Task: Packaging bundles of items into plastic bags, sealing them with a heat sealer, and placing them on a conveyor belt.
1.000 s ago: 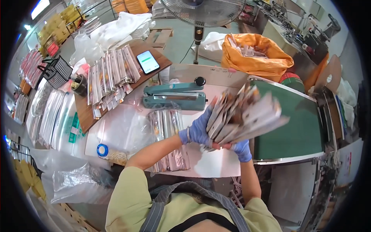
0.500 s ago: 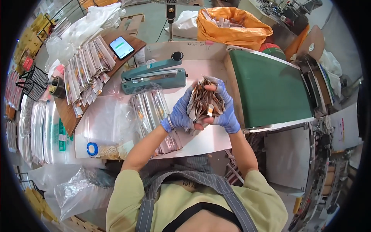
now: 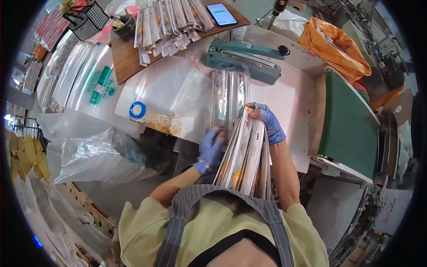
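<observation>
Both my hands wear blue-purple fingerless gloves. My right hand [image 3: 269, 122] grips the upper end of a bundle of long, narrow printed packets [image 3: 249, 153]. The bundle fans out downward toward my apron. Beside its left edge is my left hand [image 3: 212, 149], blurred by motion, so its fingers are unclear. Just beyond the hands, a stack of shiny clear plastic sleeves [image 3: 229, 95] lies on the pale worktable [image 3: 284, 100]. A teal hand-lever bag sealer [image 3: 249, 62] stands behind that stack.
At the far left, a wooden board [image 3: 124, 60] carries similar packets [image 3: 171, 26] and a phone [image 3: 222, 14]. A blue tape roll [image 3: 137, 110] sits near the table's front edge. On the right is a green conveyor belt [image 3: 349, 124]; an orange sack [image 3: 333, 51] stands behind.
The bundle, held end-on between both hands before, is now lowered toward my body, its length showing. My left hand has come off it to the left. The view has swung left.
</observation>
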`<state>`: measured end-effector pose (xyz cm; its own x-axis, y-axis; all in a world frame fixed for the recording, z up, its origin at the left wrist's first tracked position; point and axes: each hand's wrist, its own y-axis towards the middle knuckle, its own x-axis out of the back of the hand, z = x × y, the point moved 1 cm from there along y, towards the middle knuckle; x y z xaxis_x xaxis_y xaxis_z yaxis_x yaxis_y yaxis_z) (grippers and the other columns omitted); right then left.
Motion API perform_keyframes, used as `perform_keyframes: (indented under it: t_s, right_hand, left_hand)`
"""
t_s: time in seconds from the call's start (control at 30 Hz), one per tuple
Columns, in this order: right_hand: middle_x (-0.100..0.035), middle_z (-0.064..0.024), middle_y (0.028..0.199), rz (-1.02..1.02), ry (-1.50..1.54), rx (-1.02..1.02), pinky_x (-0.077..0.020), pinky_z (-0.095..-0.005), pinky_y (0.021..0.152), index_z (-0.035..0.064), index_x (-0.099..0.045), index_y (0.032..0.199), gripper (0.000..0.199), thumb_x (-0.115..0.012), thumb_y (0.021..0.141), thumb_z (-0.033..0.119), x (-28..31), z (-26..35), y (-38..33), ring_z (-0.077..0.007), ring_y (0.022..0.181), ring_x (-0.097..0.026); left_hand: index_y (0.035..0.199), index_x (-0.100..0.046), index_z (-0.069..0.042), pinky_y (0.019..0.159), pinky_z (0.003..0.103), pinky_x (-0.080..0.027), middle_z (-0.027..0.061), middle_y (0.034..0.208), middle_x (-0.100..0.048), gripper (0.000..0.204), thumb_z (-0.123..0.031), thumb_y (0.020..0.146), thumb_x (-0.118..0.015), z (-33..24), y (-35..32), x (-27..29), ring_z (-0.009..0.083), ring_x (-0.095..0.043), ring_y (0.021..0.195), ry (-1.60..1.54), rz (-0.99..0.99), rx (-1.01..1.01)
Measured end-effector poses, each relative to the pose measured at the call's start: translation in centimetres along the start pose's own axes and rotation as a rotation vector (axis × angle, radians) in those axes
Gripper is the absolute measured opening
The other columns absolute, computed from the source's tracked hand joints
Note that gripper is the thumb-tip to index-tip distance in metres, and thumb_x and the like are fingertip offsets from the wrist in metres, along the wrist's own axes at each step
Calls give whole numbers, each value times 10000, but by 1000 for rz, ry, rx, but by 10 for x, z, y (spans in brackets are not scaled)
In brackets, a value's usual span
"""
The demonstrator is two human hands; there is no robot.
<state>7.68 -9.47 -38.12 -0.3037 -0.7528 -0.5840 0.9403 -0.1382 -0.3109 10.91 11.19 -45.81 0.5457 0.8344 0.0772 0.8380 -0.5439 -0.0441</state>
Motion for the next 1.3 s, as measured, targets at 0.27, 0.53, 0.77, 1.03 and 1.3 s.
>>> perform_keyframes:
  t_s: [0.27,0.53,0.77,1.03,1.3]
  right_hand:
    - [-601,-56,775,132,-250,-88,-474,-242,659,-14,-611,953,325,-640,663,129,-72,-29,47,-136,683,-574]
    - [-621,-88,891,281,-83,75,-484,-267,757,-22,-484,1151,434,-621,789,173,-66,-89,93,-157,808,-603]
    - [-559,-146,1056,-129,94,172,-507,-302,790,2,-388,1233,596,-510,850,442,-36,-57,-60,-209,962,-571]
    - [-556,-109,1086,-562,28,34,-457,-322,826,14,-437,1211,477,-397,910,383,-29,-91,-207,-201,959,-545]
    - [-515,-115,705,-285,-2039,679,-453,-377,590,52,-560,750,75,-596,685,45,-18,120,-156,-279,640,-551]
  left_hand:
    - [1138,-507,-69,771,384,-456,143,1098,-526,384,-138,762,-548,-4,108,145,338,-554,884,910,-208,-367]
    - [1178,-526,-150,483,335,-462,88,1081,-559,346,-134,833,-504,-29,10,104,241,-579,604,954,43,-952]
    - [1221,-480,-196,504,338,-484,59,1142,-540,359,-135,868,-469,-35,8,16,223,-596,693,536,159,-831]
    - [1188,-479,-132,482,336,-474,115,1129,-551,385,-153,804,-503,-80,-18,-4,242,-593,613,658,990,-959]
    - [940,-465,-36,709,355,-462,95,810,-560,291,10,667,-553,-226,135,-50,269,-566,747,502,563,-683]
